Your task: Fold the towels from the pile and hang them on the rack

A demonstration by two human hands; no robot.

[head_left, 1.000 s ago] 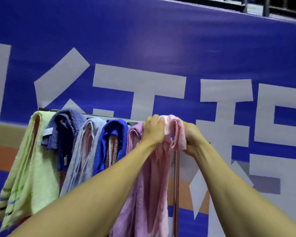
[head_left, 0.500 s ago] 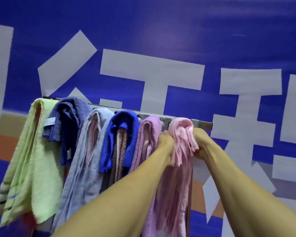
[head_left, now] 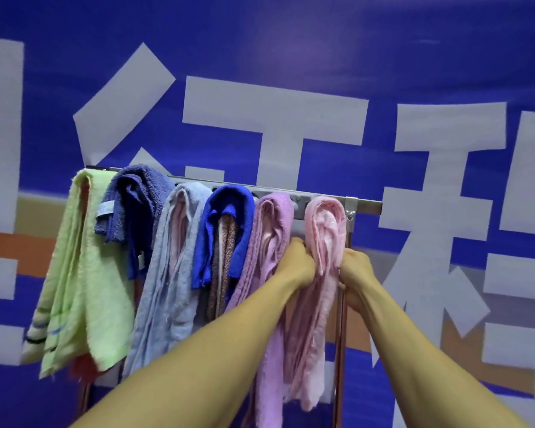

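Two bare forearms, no sleeves in view, left hand [head_left: 295, 265], right hand [head_left: 354, 273], no rings, watch or gloves visible

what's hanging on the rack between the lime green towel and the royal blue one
In the head view, two towels hang between the lime green towel and the royal blue towel: a dark blue towel, then a light blue-grey towel.

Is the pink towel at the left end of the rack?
No, the pink towel hangs at the right end of the rack; the green towel hangs at the left.

Blue banner wall [head_left: 260, 41] with large white characters, orange and tan bands below.
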